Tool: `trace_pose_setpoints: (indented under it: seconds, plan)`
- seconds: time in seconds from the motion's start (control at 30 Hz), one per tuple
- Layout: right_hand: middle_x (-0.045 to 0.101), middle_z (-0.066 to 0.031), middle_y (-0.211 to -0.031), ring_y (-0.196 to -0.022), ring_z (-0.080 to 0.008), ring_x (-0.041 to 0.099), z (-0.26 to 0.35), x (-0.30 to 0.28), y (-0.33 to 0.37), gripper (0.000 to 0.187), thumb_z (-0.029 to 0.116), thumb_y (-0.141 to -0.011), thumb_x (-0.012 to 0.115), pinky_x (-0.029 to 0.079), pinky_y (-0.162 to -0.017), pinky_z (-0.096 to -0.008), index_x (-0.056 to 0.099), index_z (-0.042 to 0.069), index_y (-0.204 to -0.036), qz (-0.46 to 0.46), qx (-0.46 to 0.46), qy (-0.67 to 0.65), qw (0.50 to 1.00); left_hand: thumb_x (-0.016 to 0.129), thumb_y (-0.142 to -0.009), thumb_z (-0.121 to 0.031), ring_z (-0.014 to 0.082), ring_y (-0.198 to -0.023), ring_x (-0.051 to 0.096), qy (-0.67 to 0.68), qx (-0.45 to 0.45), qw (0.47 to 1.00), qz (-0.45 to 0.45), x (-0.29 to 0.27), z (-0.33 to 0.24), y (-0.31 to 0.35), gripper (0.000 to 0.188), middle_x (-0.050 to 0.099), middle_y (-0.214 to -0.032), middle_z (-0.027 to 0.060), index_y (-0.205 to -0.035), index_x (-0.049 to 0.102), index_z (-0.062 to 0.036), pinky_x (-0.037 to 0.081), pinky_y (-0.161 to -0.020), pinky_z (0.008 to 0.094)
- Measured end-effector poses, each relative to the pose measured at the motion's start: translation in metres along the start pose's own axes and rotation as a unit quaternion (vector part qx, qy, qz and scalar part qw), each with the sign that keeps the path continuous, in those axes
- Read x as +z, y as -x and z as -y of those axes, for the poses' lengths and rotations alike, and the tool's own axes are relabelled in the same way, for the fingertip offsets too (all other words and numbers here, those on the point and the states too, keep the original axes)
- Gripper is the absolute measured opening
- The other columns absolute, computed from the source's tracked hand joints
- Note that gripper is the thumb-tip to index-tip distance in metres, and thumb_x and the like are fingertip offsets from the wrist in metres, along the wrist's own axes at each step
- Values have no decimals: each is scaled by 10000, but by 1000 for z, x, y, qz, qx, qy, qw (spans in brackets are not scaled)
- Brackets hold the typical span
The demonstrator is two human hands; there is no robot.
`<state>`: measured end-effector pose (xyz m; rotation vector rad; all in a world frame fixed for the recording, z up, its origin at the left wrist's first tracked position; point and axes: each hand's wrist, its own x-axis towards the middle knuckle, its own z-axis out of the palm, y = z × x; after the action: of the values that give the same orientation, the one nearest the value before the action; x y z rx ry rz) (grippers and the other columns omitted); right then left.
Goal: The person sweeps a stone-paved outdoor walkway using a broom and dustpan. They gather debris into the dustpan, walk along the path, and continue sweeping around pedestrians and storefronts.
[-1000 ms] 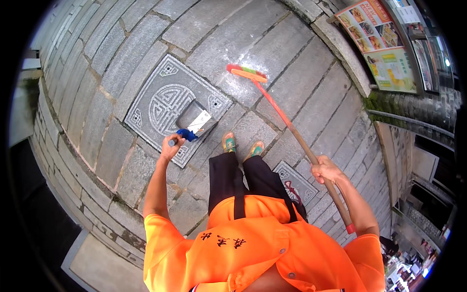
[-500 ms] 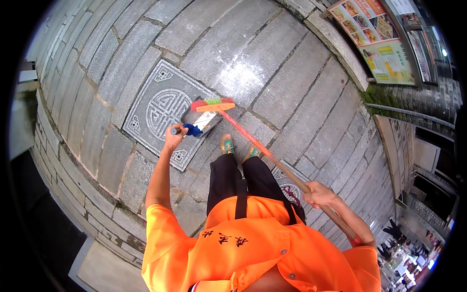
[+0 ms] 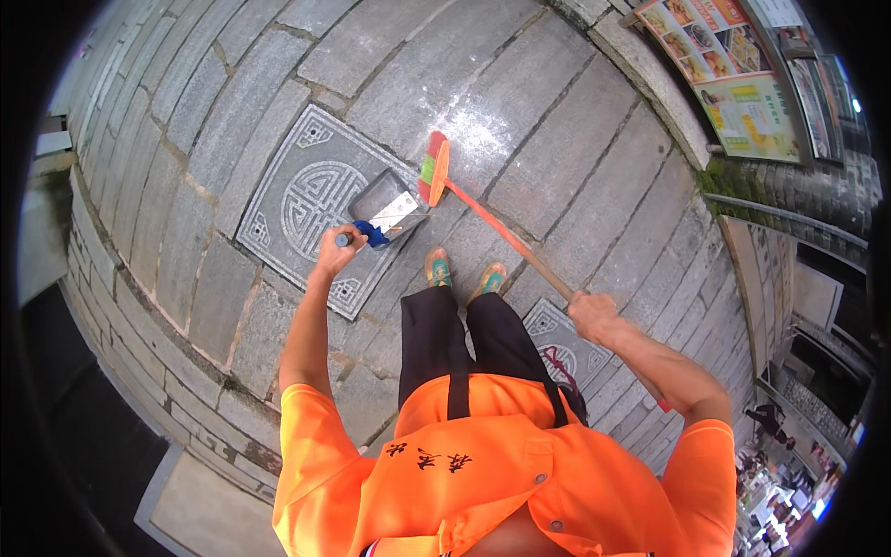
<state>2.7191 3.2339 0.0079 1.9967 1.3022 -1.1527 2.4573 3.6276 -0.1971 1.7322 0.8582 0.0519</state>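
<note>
My left hand (image 3: 338,249) is closed round the upright handle of a dustpan (image 3: 372,197) that stands on a patterned stone slab. A blue cloth (image 3: 373,233) is tied on the handle just past my fist. White and brownish bits of litter (image 3: 397,210) show in and over the pan. My right hand (image 3: 594,316) grips the long wooden and red stick of a broom (image 3: 439,174). Its orange head with red and green bristles is on the paving, just right of the pan and apart from it.
Grey stone paving (image 3: 575,148) spreads all round my shoes (image 3: 438,267). A menu board (image 3: 719,74) stands beyond a stone kerb (image 3: 650,84) at the far right. A wall base (image 3: 200,501) lies at the lower left. Distant people appear at the lower right.
The broom head has gone from over the dustpan to the paving right of it, and turned upright in view. My right hand has moved forward; the pan's inside shows more now.
</note>
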Motion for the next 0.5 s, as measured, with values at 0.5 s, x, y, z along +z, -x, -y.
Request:
trace_pose_setpoints:
  seconds: [0.5]
  plan:
    - [435,-33,-467,-342,-116,428,-78,-52,-17,141,36,-703,472,311,-317,-280,444,10,-567,-68,126,-584,799,653,-731,-120,76,-450,449,66,-84,994,8,-32,-49,-17,176,519,-539,12,-619,564,-19,364,-428,238]
